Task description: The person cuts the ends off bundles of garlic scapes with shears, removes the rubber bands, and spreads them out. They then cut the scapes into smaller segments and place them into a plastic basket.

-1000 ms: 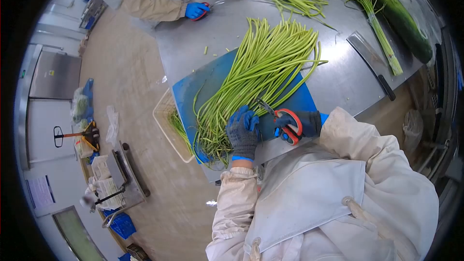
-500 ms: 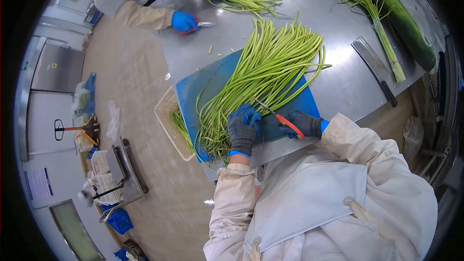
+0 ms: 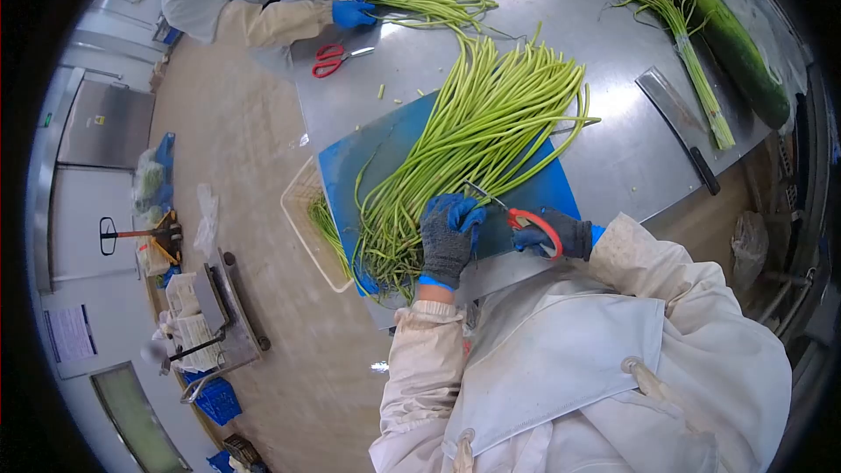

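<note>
A big heap of long green garlic scapes (image 3: 491,114) lies across a blue cutting board (image 3: 547,180), with thin tangled ends at its lower left. My left hand (image 3: 448,232), in a grey and blue glove, is closed at the heap's near edge, its fingers curled around scapes; their gripped part is hidden. My right hand (image 3: 565,235), gloved alike, grips red-handled scissors (image 3: 536,223). The scissor blades point up and left, close to my left fingertips and the nearest scapes.
Across the metal table (image 3: 604,61), a co-worker's blue-gloved hands (image 3: 357,13) hold scapes beside other red scissors (image 3: 330,61). A cleaver (image 3: 674,123), a tied bundle (image 3: 701,88) and a winter melon (image 3: 714,26) lie right. A plastic basket (image 3: 302,232) stands left below the table.
Both my hands have shifted slightly right, the scissors moving with the right one. The co-worker has laid their scissors on the table and now has both hands on their scapes.
</note>
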`<action>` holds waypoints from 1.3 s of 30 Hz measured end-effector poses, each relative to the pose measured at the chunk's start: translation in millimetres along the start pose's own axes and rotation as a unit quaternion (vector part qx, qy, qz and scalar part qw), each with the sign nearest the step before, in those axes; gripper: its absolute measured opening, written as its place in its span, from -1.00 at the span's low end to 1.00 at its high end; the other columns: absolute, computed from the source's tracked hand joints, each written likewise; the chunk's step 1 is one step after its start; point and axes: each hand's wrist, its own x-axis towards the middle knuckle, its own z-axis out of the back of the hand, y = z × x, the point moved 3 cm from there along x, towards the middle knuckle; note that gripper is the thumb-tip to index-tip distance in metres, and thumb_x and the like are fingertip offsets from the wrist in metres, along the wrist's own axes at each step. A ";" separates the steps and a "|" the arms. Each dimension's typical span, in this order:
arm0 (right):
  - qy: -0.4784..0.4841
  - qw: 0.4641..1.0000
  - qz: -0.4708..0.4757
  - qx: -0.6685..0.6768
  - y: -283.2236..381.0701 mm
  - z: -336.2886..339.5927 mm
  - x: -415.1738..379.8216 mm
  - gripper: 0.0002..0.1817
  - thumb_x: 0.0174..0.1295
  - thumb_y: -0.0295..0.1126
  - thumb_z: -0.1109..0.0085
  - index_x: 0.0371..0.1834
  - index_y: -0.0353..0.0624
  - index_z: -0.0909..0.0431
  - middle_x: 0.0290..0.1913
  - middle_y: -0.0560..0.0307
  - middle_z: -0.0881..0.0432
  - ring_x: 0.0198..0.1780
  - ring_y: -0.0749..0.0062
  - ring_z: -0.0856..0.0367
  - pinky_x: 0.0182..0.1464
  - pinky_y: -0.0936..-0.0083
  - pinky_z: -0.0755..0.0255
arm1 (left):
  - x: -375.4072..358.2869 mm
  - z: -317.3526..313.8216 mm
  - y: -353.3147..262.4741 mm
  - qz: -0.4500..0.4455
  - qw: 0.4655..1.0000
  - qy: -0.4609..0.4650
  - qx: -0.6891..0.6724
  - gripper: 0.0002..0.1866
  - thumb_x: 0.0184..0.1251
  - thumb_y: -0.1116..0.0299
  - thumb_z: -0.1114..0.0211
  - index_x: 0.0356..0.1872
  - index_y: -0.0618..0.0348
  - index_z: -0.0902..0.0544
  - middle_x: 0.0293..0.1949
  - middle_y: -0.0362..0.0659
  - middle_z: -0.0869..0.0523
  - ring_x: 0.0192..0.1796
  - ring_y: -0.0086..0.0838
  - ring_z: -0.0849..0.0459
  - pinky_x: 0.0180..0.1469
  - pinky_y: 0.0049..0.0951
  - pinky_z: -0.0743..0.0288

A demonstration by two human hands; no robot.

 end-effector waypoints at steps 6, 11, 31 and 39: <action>0.046 0.982 0.110 0.149 14.5 -5.8 -2.6 -0.60 0.17 -0.07 -0.15 -0.25 -0.24 -0.53 -0.55 0.15 -0.55 -0.53 0.55 -0.53 -0.49 0.56 -0.45 | -51.5 65.4 -4.0 0.155 0.943 -0.139 -0.261 -0.77 0.22 0.45 -0.18 -0.12 0.21 -0.65 -0.12 -0.05 -0.66 0.00 -0.35 -0.58 0.11 -0.41 -0.38; 0.126 0.945 -0.022 0.301 8.9 -12.2 18.2 -0.56 0.15 -0.04 -0.18 -0.24 -0.28 -0.51 -0.43 0.12 -0.59 -0.50 0.51 -0.55 -0.49 0.52 -0.50 | -165.6 131.9 35.0 0.324 0.815 -0.229 -0.423 -0.75 0.29 0.48 -0.09 -0.07 0.29 -0.60 -0.12 -0.06 -0.65 -0.10 -0.44 -0.61 0.04 -0.45 -0.42; 0.081 0.951 -0.036 0.297 2.3 -24.1 71.0 -0.61 0.16 -0.06 -0.18 -0.28 -0.23 -0.55 -0.52 0.19 -0.57 -0.57 0.58 -0.49 -0.53 0.59 -0.39 | -37.3 100.1 34.0 0.078 0.991 -0.106 -0.016 -0.66 0.24 0.36 -0.21 0.02 0.26 -0.51 0.05 0.06 -0.54 0.13 -0.12 -0.47 0.18 -0.30 -0.30; 0.013 0.992 0.006 0.128 21.7 -17.7 47.9 -0.60 0.16 -0.01 -0.18 -0.38 -0.19 -0.61 -0.56 0.21 -0.57 -0.53 0.56 -0.51 -0.49 0.58 -0.39 | 22.8 39.2 45.6 0.090 0.978 0.001 0.188 -0.70 0.14 0.19 -0.20 -0.14 0.10 -0.59 -0.01 -0.04 -0.55 0.13 -0.11 -0.42 0.19 -0.08 -0.17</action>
